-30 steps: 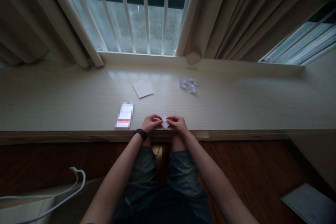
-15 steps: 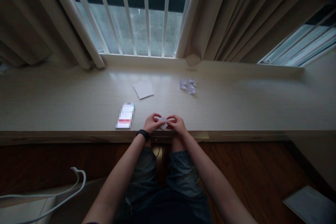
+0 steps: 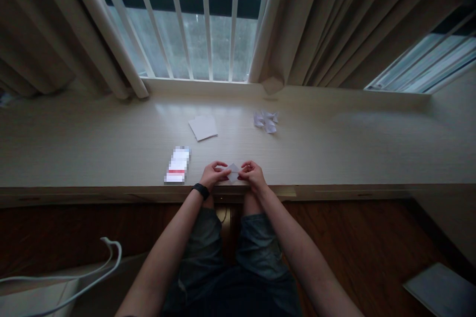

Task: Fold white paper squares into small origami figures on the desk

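A small folded piece of white paper [image 3: 233,172], turned like a diamond, is held between my hands at the front edge of the pale desk [image 3: 334,153]. My left hand [image 3: 214,174], with a black band on its wrist, pinches the paper's left corner between thumb and fingers. On the other side, my right hand [image 3: 253,175] pinches the right corner with thumb and index finger. A stack of square white paper [image 3: 203,128] lies farther back, a little to the left. Several folded paper pieces [image 3: 266,122] sit in a cluster behind my right hand.
A phone [image 3: 177,165] with a blurred-out screen lies left of my left hand. Curtains [image 3: 327,20] and a barred window [image 3: 186,34] stand behind the desk. A white cable [image 3: 111,252] loops at the lower left. A flat grey object [image 3: 442,287] lies on the floor at right.
My fingers came closer together over the paper, then moved slightly apart, so more of the diamond shows now. The sheets, folded pieces and phone stay in place.
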The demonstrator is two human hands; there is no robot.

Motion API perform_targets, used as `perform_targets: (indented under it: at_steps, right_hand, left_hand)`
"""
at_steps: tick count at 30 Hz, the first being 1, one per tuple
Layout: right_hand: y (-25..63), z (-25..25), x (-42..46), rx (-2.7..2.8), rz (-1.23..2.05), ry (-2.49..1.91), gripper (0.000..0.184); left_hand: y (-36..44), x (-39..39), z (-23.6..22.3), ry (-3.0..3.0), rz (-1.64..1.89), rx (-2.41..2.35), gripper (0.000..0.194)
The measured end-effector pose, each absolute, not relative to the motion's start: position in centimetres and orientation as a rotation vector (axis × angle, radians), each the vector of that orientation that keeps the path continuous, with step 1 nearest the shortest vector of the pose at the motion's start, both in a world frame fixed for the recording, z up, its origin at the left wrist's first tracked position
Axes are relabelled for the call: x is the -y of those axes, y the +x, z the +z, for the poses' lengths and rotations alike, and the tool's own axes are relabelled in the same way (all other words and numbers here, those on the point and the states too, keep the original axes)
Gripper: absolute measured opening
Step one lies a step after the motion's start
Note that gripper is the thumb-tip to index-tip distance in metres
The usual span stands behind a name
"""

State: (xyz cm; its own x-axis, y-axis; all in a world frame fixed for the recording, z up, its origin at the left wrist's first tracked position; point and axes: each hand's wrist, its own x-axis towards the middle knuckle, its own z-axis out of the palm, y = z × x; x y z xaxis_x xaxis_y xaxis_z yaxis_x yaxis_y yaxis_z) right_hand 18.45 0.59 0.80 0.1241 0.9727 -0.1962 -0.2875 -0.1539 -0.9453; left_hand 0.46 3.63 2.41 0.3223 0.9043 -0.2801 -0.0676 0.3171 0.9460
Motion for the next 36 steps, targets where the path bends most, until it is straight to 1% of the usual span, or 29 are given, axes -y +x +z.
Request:
perform_targets:
  at_steps: [4,8,10,14,18,22,25,27,30,32,34,36]
  right_hand:
    - [18.2,0.6,-0.5,0.805,1.321,-1.176,0.04]
    - [18.4,0.3,-0.6,0.917,1.35,-1.203,0.046]
    - [18.7,0.5,-0.7,1.05,1.248,-1.257,0.049]
    - [19.1,2.1,-0.9,1.473,0.879,-1.393,0.05]
    - [19.0,4.0,-0.7,1.803,0.725,-1.421,0.041]
    - [18.6,4.6,-0.5,1.851,0.553,-1.486,0.021]
    - [18.8,3.9,-0.8,1.696,0.631,-1.478,0.009]
    - [19.1,3.2,-0.9,1.531,0.796,-1.416,0.006]
    - [19.5,2.2,-1.0,1.288,1.075,-1.229,0.017]
    - [19.8,1.8,-0.8,1.208,1.198,-1.146,0.023]
    - [20.0,1.7,-0.7,1.213,1.188,-1.19,0.026]
    - [20.1,1.8,-0.6,1.284,1.01,-1.332,0.03]
  left_hand:
    - [0.5,-3.7,2.0,0.949,0.918,-0.986,0.052]
    - [0.6,-3.9,1.6,0.938,0.942,-0.972,0.049]
    - [0.7,-3.8,1.4,1.029,0.894,-0.978,0.047]
    - [1.1,-3.6,1.2,1.335,0.773,-0.974,0.041]
    - [1.7,-3.5,1.6,1.509,0.804,-1.018,0.039]
    - [2.0,-3.4,2.6,1.643,0.878,-1.085,0.039]
    - [1.8,-3.3,3.2,1.736,0.95,-1.088,0.045]
    - [1.5,-3.3,3.3,1.77,0.982,-1.083,0.04]
    - [1.2,-3.2,3.1,1.784,0.995,-1.082,0.022]
    - [1.1,-3.2,2.8,1.735,0.953,-1.064,0.018]
    - [1.2,-3.2,2.6,1.637,0.893,-1.048,0.018]
    - [1.4,-3.2,2.5,1.578,0.881,-1.081,0.018]
